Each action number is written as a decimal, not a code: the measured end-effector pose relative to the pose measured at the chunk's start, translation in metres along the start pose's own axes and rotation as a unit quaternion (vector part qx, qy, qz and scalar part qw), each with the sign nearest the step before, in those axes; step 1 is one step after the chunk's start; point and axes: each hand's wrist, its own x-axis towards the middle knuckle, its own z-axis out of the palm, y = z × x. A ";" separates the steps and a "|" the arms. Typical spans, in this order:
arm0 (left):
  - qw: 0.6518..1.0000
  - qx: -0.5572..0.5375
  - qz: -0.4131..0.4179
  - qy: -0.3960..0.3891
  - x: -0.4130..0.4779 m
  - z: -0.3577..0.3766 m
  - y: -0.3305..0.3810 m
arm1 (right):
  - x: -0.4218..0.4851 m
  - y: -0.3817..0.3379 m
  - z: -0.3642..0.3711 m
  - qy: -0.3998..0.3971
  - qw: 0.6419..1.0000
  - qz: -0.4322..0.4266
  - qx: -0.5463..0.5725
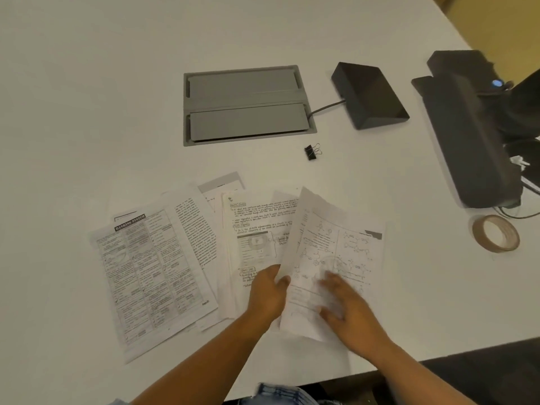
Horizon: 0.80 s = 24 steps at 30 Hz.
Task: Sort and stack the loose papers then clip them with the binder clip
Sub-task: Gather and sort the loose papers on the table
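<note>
Several loose printed and handwritten papers lie fanned out on the white table (87,97) in front of me. A dense banking sheet (146,273) is at the left, handwritten notes (257,226) in the middle. A chemistry-diagram sheet (327,244) at the right is lifted at its left edge. My left hand (268,290) pinches that edge. My right hand (347,311) lies flat on the sheet, fingers spread. A small black binder clip (312,151) lies alone on the table beyond the papers.
A grey cable hatch (248,105) is set into the table behind the clip. A dark wedge-shaped box (369,95) with a cable stands to its right, a black device (470,127) at the right edge, and a roll of brown tape (496,233) below it.
</note>
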 end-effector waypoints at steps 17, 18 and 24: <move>0.986 -0.149 -0.038 -0.066 -0.060 -0.055 -0.024 | -0.024 -0.002 -0.024 -0.001 0.882 0.210 0.422; 0.986 -0.147 -0.034 -0.069 -0.060 -0.058 -0.025 | -0.024 -0.005 -0.019 0.013 0.884 0.213 0.417; 0.992 -0.109 0.000 0.057 -0.052 -0.084 -0.031 | -0.017 -0.025 -0.014 0.077 0.882 0.223 0.408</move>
